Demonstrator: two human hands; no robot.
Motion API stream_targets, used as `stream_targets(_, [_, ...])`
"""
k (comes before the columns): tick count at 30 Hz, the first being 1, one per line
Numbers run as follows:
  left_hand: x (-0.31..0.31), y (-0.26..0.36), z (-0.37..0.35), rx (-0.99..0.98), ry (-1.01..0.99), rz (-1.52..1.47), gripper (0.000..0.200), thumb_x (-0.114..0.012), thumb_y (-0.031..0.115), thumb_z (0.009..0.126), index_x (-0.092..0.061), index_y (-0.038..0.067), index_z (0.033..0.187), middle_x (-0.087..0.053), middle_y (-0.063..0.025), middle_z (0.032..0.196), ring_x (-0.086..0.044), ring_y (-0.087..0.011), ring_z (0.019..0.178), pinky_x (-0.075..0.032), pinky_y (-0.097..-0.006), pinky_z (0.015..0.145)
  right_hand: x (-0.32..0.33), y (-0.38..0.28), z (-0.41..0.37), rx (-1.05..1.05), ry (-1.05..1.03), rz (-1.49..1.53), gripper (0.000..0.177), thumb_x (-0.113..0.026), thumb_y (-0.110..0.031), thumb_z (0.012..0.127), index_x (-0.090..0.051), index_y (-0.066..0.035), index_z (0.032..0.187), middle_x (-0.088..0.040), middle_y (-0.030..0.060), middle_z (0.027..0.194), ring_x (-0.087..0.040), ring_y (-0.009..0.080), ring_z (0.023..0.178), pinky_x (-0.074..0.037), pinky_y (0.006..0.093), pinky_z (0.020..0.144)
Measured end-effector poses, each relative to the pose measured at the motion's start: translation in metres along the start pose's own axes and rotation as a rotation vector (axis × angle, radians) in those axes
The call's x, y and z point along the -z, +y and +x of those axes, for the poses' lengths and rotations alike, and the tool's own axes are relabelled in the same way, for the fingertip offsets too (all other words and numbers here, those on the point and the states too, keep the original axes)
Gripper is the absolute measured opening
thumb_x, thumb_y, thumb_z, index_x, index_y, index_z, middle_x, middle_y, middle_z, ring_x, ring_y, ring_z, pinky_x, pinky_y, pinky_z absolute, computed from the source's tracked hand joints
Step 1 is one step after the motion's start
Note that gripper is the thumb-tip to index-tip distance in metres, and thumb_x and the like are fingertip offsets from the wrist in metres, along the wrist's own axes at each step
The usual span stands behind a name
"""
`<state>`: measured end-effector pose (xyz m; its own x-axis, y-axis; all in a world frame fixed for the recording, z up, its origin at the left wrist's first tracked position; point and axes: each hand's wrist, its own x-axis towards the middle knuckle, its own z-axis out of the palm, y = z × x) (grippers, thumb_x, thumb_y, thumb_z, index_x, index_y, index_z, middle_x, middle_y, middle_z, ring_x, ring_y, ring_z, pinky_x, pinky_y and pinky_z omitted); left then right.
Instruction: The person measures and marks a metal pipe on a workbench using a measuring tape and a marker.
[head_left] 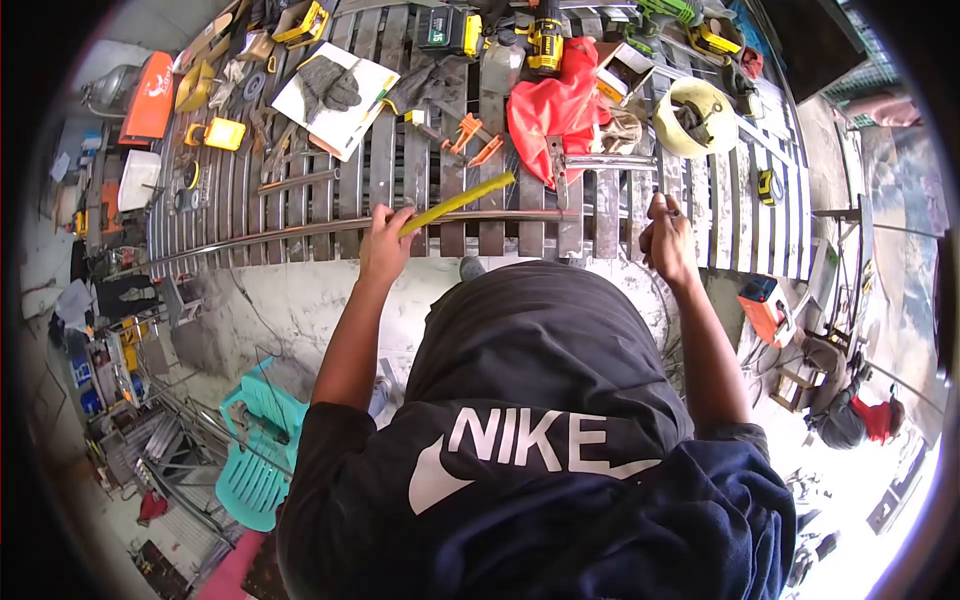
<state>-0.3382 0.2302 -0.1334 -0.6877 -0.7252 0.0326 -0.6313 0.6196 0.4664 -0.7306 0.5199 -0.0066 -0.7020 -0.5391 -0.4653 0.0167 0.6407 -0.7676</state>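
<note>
My left hand [386,238] is closed on one end of a flat yellow strip [460,203], which looks like a length of tape measure blade. The strip slants up to the right over the slatted metal bench [490,240]. Beneath it a long, thin metal tube [300,228] lies along the bench's near side and passes by my left hand. My right hand [668,240] is closed near the front edge, right of the tube's end. A small dark thing shows at its fingers, too small to name. Beyond it lies a short metal tube [610,162].
Along the back are a red cloth [550,110], a yellow drill [546,45], a pale bucket [665,125], orange clamps [468,132] and a glove [328,84] on white paper. A tape measure [768,187] lies right. A turquoise chair [250,485] stands behind; another person [850,415] crouches right.
</note>
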Motion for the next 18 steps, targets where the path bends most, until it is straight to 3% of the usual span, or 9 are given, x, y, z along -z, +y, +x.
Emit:
stream_targets(2, [-0.002, -0.007, 0.001, -0.017, 0.004, -0.024, 0.034, -0.083, 0.016, 0.093, -0.073, 0.015, 0.126, -0.058, -0.0103, 0.116, -0.071, -0.0365, 0.094, -0.058, -0.0493, 0.078, 0.002, 0.008, -0.001, 0.065, 0.031, 0.044, 0.051, -0.044, -0.049, 0.117, -0.060, -0.004, 0.099, -0.053, 0.0025, 0.059, -0.050, 0.0118, 0.052, -0.041, 0.0329, 0.053])
stream_targets(7, [-0.001, -0.003, 0.005, 0.005, -0.065, 0.056, 0.034, -0.082, 0.017, 0.094, -0.072, 0.016, 0.126, -0.058, -0.0090, 0.118, -0.071, -0.0357, 0.096, -0.057, -0.0497, 0.078, 0.002, 0.014, 0.003, 0.096, 0.098, 0.011, 0.048, -0.044, -0.044, 0.117, -0.063, -0.001, 0.104, -0.059, 0.0081, 0.074, -0.053, 0.0141, 0.066, -0.046, 0.0354, 0.062])
stream_targets(10, [0.005, -0.002, 0.007, -0.015, -0.084, 0.071, 0.037, -0.082, 0.017, 0.093, -0.072, 0.018, 0.129, -0.058, -0.0074, 0.122, -0.072, -0.0350, 0.096, -0.059, -0.0494, 0.077, 0.004, 0.013, 0.003, 0.268, 0.108, -0.106, 0.050, -0.043, -0.043, 0.117, -0.064, 0.001, 0.105, -0.059, 0.0109, 0.078, -0.054, 0.0160, 0.069, -0.048, 0.0382, 0.068])
stream_targets(15, [0.004, -0.002, 0.008, -0.076, -0.040, 0.015, 0.036, -0.083, 0.019, 0.094, -0.072, 0.016, 0.128, -0.057, -0.0081, 0.121, -0.072, -0.0327, 0.096, -0.058, -0.0469, 0.079, -0.001, 0.006, 0.000, 0.342, 0.028, 0.226, 0.018, -0.056, -0.019, 0.113, -0.053, -0.002, 0.118, -0.060, 0.0070, 0.089, -0.057, 0.0095, 0.068, -0.050, 0.0280, 0.060])
stream_targets(18, [0.014, 0.017, 0.009, -0.044, -0.050, 0.035, 0.035, -0.081, 0.024, 0.097, -0.072, 0.015, 0.130, -0.057, -0.0089, 0.121, -0.071, -0.0341, 0.099, -0.058, -0.0476, 0.080, -0.004, 0.001, 0.003, 0.405, 0.009, 0.202, 0.018, -0.059, -0.017, 0.113, -0.052, -0.001, 0.118, -0.060, 0.0071, 0.090, -0.056, 0.0098, 0.067, -0.050, 0.0278, 0.060])
